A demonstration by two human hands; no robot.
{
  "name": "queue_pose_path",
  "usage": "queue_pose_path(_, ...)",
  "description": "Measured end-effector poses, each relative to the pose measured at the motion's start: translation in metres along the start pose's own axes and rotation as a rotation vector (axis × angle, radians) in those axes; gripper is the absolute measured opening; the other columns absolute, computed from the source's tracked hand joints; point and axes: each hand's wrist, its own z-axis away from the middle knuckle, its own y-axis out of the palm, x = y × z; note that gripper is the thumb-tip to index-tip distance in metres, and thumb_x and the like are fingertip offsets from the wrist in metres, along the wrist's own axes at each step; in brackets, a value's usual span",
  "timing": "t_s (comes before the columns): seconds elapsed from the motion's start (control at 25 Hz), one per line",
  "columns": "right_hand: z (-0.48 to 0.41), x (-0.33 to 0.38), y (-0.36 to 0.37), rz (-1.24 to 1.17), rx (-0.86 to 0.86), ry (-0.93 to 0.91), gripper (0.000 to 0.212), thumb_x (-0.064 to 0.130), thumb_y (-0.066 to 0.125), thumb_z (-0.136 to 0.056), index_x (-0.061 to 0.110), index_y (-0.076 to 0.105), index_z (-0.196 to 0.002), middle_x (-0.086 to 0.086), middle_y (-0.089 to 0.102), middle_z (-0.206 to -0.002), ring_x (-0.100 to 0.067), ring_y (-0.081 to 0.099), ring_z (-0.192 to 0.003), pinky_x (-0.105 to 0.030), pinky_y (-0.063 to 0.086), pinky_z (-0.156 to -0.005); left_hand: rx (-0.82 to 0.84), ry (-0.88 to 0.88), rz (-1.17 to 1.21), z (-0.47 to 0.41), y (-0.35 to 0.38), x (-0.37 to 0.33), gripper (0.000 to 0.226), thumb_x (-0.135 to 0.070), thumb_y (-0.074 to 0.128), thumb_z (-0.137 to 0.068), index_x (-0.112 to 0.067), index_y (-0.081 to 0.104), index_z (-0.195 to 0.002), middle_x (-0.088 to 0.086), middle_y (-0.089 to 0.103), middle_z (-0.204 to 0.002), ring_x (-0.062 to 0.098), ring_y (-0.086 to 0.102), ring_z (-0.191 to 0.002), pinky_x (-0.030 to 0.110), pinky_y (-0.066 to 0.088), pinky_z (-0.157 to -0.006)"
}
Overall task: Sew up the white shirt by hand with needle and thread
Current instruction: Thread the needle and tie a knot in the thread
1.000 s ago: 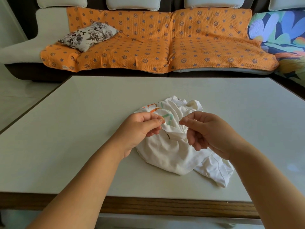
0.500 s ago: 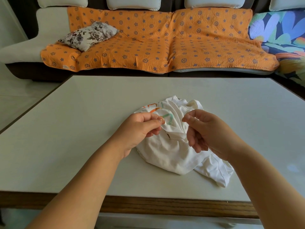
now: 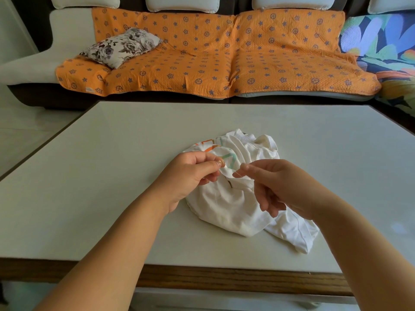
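Head view: white shirt (image 3: 224, 205) is lying crumpled on the pale table (image 3: 89, 176), right of centre and towards the near edge; orange and teal print is showing on its far-left folds, collar part is sitting at the far side, one loose end is trailing towards the near right; a small dark slit is showing in a fold between the two hands. Left hand (image 3: 188, 173) is hovering over the shirt's left edge; thumb and forefinger are pressing tip to tip in a tight pinch, other fingers are curling under; whatever is sitting in the pinch is too small to make out; cannot tell if the hand is touching the cloth. Right hand (image 3: 285, 185) is sitting just beside it over the shirt's middle, forefinger and thumb pointing at the left fingertips; tips are blurring, gap looking narrow, cannot tell if they are holding anything; remaining fingers are hanging loosely curled. No needle or thread resolving at this size. Both forearms are coming in bare from the bottom corners. Wooden table edge (image 3: 224, 277) is running along the near side. Behind the table, a sofa is carrying an orange star-pattern cover (image 3: 202, 52); a floral pillow (image 3: 121, 47) is lying on its left seat; a bright leaf-print cover (image 3: 381, 41) is showing at far right.
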Motion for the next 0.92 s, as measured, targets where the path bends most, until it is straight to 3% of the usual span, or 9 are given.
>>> queue_pose_path(0.12,-0.001,-0.001,0.001,0.043,-0.016,0.005,0.023,0.035,0.061,-0.093,0.013,0.069,-0.096,-0.008,0.055,-0.046,-0.017,0.044,-0.033,-0.020,0.030,-0.037,0.001,0.002,-0.006,0.000,0.000,0.000,0.013,-0.016,0.064,-0.091,-0.007,0.072,-0.097,-0.009,0.065,-0.066,0.006,0.060,-0.069,0.027,0.047,-0.079)
queue_pose_path(0.36,-0.004,-0.004,0.003,0.017,-0.059,-0.021,0.022,0.022,0.043,-0.104,0.014,0.062,-0.097,-0.010,0.054,-0.046,-0.018,0.044,-0.031,-0.019,0.027,-0.035,0.002,0.001,-0.011,0.001,0.000,0.000,0.012,-0.016,0.064,-0.091,-0.008,0.072,-0.096,-0.009,0.064,-0.065,0.006,0.060,-0.068,0.025,0.047,-0.077)
queue_pose_path(0.56,-0.003,-0.001,0.008,0.061,-0.170,-0.040,0.021,0.020,0.040,-0.103,0.015,0.059,-0.097,-0.009,0.056,-0.046,-0.020,0.046,-0.032,-0.020,0.030,-0.035,0.029,-0.014,-0.025,0.001,0.000,-0.001,0.009,-0.014,0.063,-0.091,-0.015,0.072,-0.090,-0.010,0.066,-0.066,0.005,0.061,-0.068,0.025,0.048,-0.078)
queue_pose_path(0.76,-0.006,-0.002,0.014,0.143,-0.305,-0.083,0.021,0.027,0.040,-0.103,0.022,0.057,-0.092,-0.003,0.049,-0.038,-0.017,0.037,-0.028,-0.018,0.031,-0.034,0.155,-0.039,-0.088,0.005,-0.001,0.000,0.010,-0.014,0.065,-0.091,-0.020,0.073,-0.091,-0.010,0.068,-0.070,0.006,0.063,-0.072,0.030,0.051,-0.087)
queue_pose_path(0.92,-0.006,-0.002,0.014,0.181,-0.348,-0.107,0.021,0.027,0.041,-0.102,0.023,0.058,-0.091,-0.001,0.044,-0.036,-0.016,0.035,-0.028,-0.020,0.034,-0.034,0.324,-0.048,-0.114,0.009,-0.001,-0.002,0.023,-0.007,0.058,-0.095,-0.021,0.072,-0.107,-0.017,0.064,-0.067,0.003,0.063,-0.076,0.024,0.052,-0.088)
